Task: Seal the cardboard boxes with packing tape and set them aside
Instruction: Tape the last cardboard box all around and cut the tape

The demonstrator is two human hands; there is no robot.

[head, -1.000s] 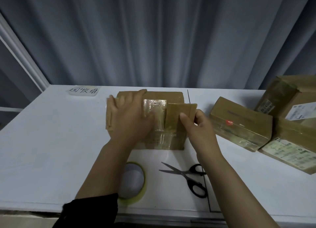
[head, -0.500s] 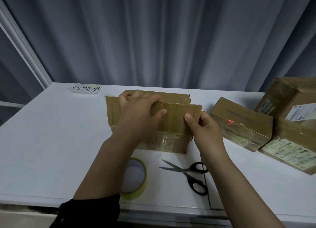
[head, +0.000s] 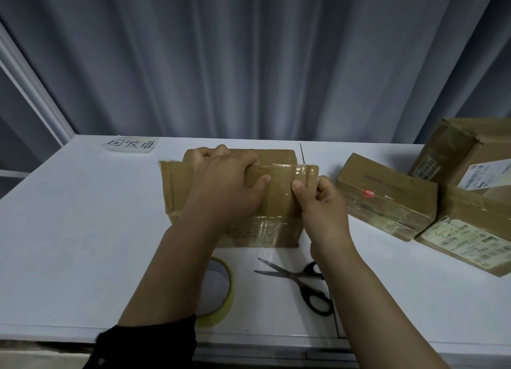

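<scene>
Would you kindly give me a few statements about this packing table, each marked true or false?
1. Both the left hand and the right hand grip the cardboard box. True.
2. The right hand holds the scissors. False: they lie untouched on the table, nearer the person than the box.
3. The tape roll lies flat near the table's front edge, partly hidden by the left forearm. True.
4. The other boxes sit at the table's left end. False: they are at its right end.
</scene>
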